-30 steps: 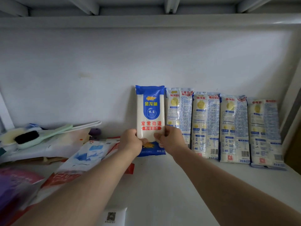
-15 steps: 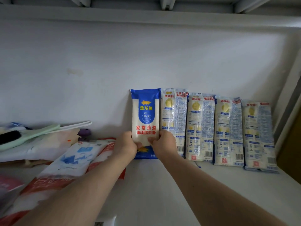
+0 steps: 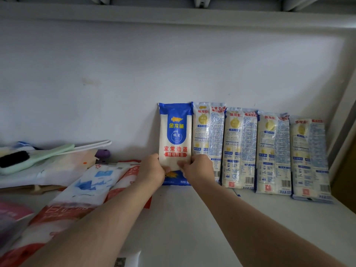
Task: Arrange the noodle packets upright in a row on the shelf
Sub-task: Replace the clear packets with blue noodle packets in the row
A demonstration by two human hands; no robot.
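Noodle packets (image 3: 240, 149) upright on white shelf (image 3: 192, 218)

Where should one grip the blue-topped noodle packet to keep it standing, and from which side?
Grip the blue-topped noodle packet low, at its two long edges, coming from the front, as the left hand and right hand do. It stands tall and narrow against the wall; its neighbour packet blocks the right side.

- Blue-topped noodle packet (image 3: 175, 135) – glossy plastic film, creased at the top seal.
- Four packets beside it (image 3: 256, 149) – shiny, crinkled plastic wrap.
- Shelf (image 3: 192, 228) and back wall (image 3: 173, 64) – matt, smooth white paint.
- Green brush handle (image 3: 48, 154) – smooth plastic.
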